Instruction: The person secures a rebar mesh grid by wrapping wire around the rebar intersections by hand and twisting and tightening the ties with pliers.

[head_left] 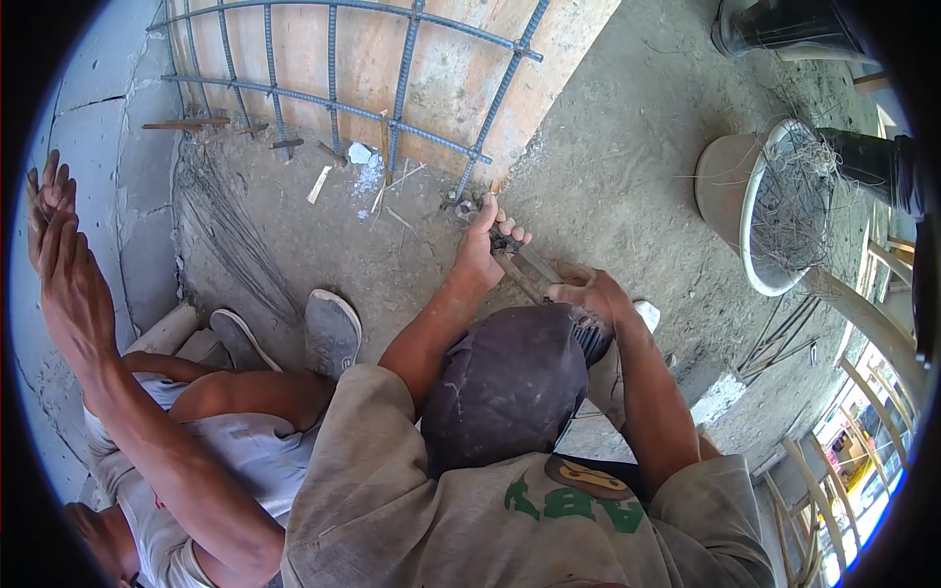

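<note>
Two bare hands work near the middle of the view, just below the lowest corner of a grid of steel rods (405,71), with a grey bar (541,266) and a brownish bar (518,278) running between them. The left hand (487,240) has its thumb pointing up and its fingers curled round the far end of the bars, the fingertips showing on the right side. The right hand (588,294) is closed about the near end, its thumb laid along the metal; what its hidden fingers do, I cannot tell. Whether the bars make one tool is also unclear. A rounded, dusty dark cloth (500,392) sits between the forearms, and a grey shirt (412,529) with green letters fills the bottom. The grid stands against a wooden board (536,93). On the dirt ground (608,186) to the left lie thin wires (235,240), a bluish-white lump (360,154) and a pale chip (319,184). Further left, a seated co-worker (235,441) stretches an arm toward the pale wall (88,127), one grey shoe (333,331) near the person's left forearm. To the right, a tilted tub (722,191) holds tangled wire (794,211), with a black boot (861,162) just beside it.
</note>
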A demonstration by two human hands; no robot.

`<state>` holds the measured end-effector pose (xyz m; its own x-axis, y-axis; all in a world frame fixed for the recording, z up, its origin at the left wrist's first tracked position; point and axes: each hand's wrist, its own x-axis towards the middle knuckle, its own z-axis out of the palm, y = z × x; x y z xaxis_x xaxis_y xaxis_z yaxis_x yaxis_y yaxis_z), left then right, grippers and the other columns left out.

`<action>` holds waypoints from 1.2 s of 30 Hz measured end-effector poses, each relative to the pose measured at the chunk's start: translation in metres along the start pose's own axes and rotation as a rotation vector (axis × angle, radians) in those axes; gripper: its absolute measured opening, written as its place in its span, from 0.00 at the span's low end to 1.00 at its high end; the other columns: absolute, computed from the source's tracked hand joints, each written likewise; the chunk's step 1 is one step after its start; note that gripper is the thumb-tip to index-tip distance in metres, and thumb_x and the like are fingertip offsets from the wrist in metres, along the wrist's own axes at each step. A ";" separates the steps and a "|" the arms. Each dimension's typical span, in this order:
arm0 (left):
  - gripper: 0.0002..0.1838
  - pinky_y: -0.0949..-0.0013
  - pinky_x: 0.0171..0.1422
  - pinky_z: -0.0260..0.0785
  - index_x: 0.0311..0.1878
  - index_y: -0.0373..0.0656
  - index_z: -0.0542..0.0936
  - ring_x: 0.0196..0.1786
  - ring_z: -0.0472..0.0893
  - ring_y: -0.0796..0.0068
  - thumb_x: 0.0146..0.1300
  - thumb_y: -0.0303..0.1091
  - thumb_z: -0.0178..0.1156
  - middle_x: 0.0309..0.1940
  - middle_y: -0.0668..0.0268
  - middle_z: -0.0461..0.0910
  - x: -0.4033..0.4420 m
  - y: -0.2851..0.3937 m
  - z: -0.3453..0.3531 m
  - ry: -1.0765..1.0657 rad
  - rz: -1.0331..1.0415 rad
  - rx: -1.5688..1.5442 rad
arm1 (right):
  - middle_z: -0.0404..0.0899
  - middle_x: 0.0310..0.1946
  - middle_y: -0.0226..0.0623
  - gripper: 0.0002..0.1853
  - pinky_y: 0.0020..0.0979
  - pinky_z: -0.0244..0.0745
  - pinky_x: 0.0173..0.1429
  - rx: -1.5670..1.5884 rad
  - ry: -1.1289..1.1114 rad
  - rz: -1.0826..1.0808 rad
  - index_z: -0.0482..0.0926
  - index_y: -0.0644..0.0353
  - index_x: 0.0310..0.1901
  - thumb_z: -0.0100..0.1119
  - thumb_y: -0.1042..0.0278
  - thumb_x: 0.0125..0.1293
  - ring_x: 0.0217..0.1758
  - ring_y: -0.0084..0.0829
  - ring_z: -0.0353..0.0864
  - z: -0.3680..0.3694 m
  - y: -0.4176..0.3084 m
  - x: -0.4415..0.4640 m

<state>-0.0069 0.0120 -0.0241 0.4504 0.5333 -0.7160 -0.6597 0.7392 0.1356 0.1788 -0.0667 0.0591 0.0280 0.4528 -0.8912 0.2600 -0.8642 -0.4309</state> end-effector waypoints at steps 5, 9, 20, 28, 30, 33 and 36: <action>0.19 0.58 0.42 0.70 0.29 0.49 0.69 0.26 0.72 0.71 0.65 0.53 0.57 0.20 0.72 0.67 -0.002 0.002 0.003 0.145 -0.003 0.111 | 0.80 0.48 0.49 0.23 0.39 0.69 0.60 0.027 0.750 -0.226 0.75 0.63 0.56 0.60 0.60 0.62 0.55 0.44 0.77 -0.021 -0.012 -0.032; 0.20 0.61 0.33 0.71 0.27 0.46 0.69 0.22 0.72 0.70 0.63 0.51 0.61 0.18 0.70 0.67 -0.002 -0.003 0.016 0.301 0.029 0.110 | 0.71 0.59 0.51 0.29 0.47 0.60 0.67 -0.979 0.749 -0.384 0.64 0.62 0.65 0.54 0.62 0.63 0.65 0.46 0.67 0.048 -0.018 -0.043; 0.19 0.58 0.42 0.72 0.33 0.47 0.70 0.30 0.74 0.70 0.64 0.54 0.59 0.23 0.70 0.69 0.000 -0.005 0.006 0.339 0.010 0.185 | 0.78 0.44 0.45 0.20 0.39 0.75 0.45 -0.611 0.310 -0.077 0.72 0.63 0.50 0.60 0.66 0.56 0.43 0.43 0.80 0.085 -0.004 0.008; 0.21 0.57 0.48 0.72 0.45 0.45 0.74 0.43 0.79 0.65 0.65 0.54 0.57 0.34 0.67 0.76 -0.027 0.013 0.017 0.138 -0.047 0.104 | 0.83 0.36 0.38 0.23 0.39 0.76 0.43 0.547 -0.617 0.164 0.79 0.67 0.44 0.65 0.53 0.59 0.37 0.33 0.82 0.045 0.005 0.030; 0.19 0.57 0.47 0.72 0.43 0.46 0.74 0.41 0.79 0.66 0.66 0.53 0.56 0.32 0.67 0.76 -0.014 0.010 -0.009 0.084 -0.045 0.077 | 0.82 0.39 0.41 0.27 0.37 0.76 0.45 0.104 -0.387 0.123 0.76 0.67 0.51 0.66 0.52 0.58 0.41 0.36 0.81 0.041 -0.021 0.016; 0.18 0.57 0.45 0.72 0.39 0.45 0.74 0.38 0.78 0.67 0.66 0.52 0.57 0.30 0.67 0.75 0.004 -0.003 -0.016 0.123 -0.011 0.023 | 0.79 0.46 0.45 0.31 0.36 0.73 0.50 -0.396 0.118 -0.219 0.70 0.64 0.60 0.63 0.54 0.59 0.48 0.39 0.79 0.049 -0.002 0.004; 0.18 0.58 0.42 0.72 0.36 0.45 0.73 0.35 0.77 0.69 0.64 0.52 0.59 0.29 0.68 0.74 0.007 -0.007 -0.014 0.275 0.026 0.073 | 0.75 0.50 0.48 0.30 0.38 0.70 0.55 -0.726 0.477 -0.401 0.66 0.61 0.64 0.56 0.58 0.62 0.53 0.43 0.75 0.079 0.039 0.004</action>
<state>-0.0071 0.0046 -0.0396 0.2476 0.4283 -0.8691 -0.6194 0.7597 0.1980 0.1125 -0.1159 0.0274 0.1554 0.8655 -0.4761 0.8661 -0.3512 -0.3556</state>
